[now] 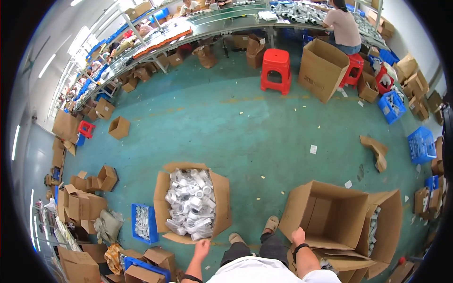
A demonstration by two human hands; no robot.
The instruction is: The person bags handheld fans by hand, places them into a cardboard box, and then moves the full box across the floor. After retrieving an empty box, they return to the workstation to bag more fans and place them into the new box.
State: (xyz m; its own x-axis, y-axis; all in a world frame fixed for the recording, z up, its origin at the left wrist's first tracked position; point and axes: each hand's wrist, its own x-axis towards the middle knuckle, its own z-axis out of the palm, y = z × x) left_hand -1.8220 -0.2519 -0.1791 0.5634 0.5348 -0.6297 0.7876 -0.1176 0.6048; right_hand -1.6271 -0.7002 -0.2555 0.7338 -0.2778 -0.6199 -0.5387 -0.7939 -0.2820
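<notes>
An open cardboard box (221, 203) stands on the floor in front of me, to the left. It is heaped with white, rounded parts in clear plastic bags (192, 203). My left hand (203, 247) is at its near flap (181, 237), fingers curled in against the edge. On the right, a large cardboard box (337, 214) lies with its opening showing a bare inside. My right hand (298, 236) is closed on its near left edge. Another open box (389, 226) beside it holds grey metal-looking parts (374, 231), partly hidden by the large box.
A blue crate (138, 240) of metal parts stands left of the filled box. More cartons (82, 205) crowd the left side. A red stool (276, 70) and a tall carton (323, 68) stand ahead, near a seated person (342, 26) at a long workbench (217, 23). Cardboard scrap (376, 152) lies at right.
</notes>
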